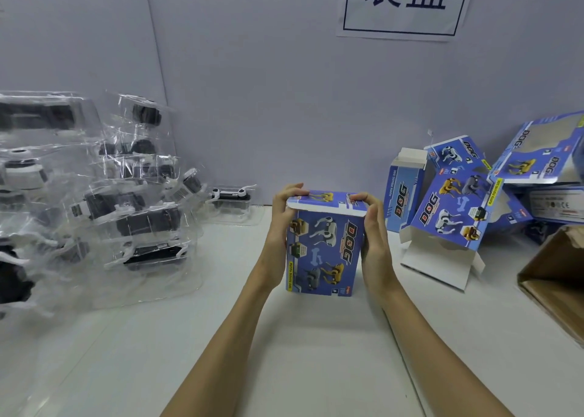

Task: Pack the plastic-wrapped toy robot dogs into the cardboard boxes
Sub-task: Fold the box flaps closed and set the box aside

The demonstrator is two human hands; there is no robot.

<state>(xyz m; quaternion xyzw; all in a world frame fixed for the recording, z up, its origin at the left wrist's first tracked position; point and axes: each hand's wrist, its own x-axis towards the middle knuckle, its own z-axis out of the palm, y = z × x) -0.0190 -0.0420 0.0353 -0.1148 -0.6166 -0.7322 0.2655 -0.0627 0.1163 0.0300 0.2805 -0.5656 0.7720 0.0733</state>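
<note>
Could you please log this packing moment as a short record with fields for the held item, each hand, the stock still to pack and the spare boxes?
held item: blue box, upright on the white table, top flap folded down
left hand: grips the box's left side, fingers on the top edge
right hand: grips the right side, fingers on the flap
stock to pack: wrapped toy dogs piled on the left
spare boxes: empty blue boxes heaped on the right

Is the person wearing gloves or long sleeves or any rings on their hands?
No. The left hand and right hand are bare: no gloves, and no rings or watch that I can see. Both forearms are uncovered right down to the bottom edge of the picture, so no sleeves show. The fingers look slim, with short plain nails.
</note>
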